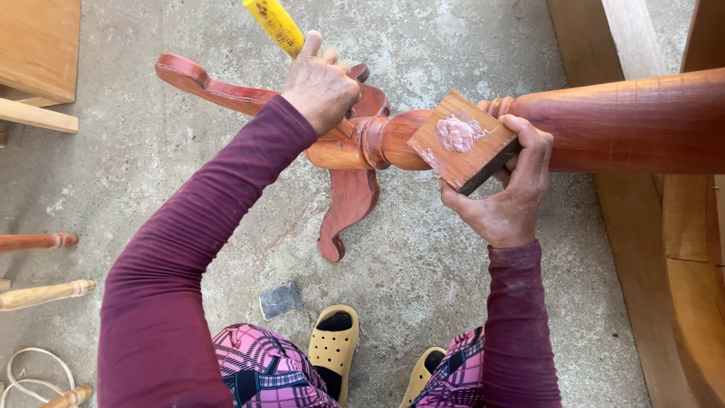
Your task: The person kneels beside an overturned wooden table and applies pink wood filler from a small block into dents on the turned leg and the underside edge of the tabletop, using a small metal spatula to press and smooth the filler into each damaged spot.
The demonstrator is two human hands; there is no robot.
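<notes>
A reddish turned wooden pedestal (627, 121) lies across the view, its curved legs (349, 202) spreading at the left end. My left hand (320, 87) is closed around a tool with a yellow handle (274, 24) and presses it against the pedestal where the legs join. My right hand (507, 196) holds a small square wooden block (462, 155) tilted up beside the column. A dab of pinkish filler paste (456, 133) sits on the block's top face. The tool's working end is hidden under my left hand.
A small grey piece of sandpaper (280, 300) lies on the concrete floor (423, 264) near my yellow clogs (332, 346). Wooden furniture parts stand at the right (680, 249) and upper left (38, 53). Turned spindles (41, 293) and a cord coil lie at the left.
</notes>
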